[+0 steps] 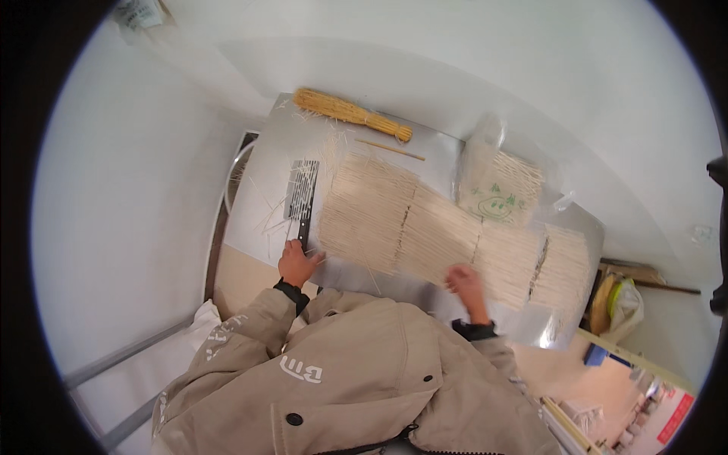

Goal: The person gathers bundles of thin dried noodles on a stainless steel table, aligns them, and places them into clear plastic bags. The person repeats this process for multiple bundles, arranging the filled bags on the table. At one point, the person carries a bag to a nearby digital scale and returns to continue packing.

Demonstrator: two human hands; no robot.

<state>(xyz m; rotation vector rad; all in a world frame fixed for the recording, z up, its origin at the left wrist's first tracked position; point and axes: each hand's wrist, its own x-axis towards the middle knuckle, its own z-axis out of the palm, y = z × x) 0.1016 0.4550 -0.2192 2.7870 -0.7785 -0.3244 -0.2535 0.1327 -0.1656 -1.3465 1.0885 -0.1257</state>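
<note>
A broad layer of thin, pale dried noodle sticks (364, 210) lies across a metal tabletop (256, 222), split into several sections by dark, uneven gaps. On the left lies a cleaver (303, 193) with a black handle and a slotted-looking blade. My left hand (297, 264) is at the table's front edge, by the lower end of that handle, its thumb spread away from the fingers. Blurred by motion, my right hand (465, 284) is over the front edge of the middle sections, fingers bent. Whether it holds any sticks cannot be made out.
A straw whisk broom (352, 114) and a thin wooden stick (389, 149) lie along the back. A clear plastic bag (495, 187) with green markings holds more sticks at the back right. Loose pieces (267, 210) litter the left side. White walls (364, 62) stand close behind.
</note>
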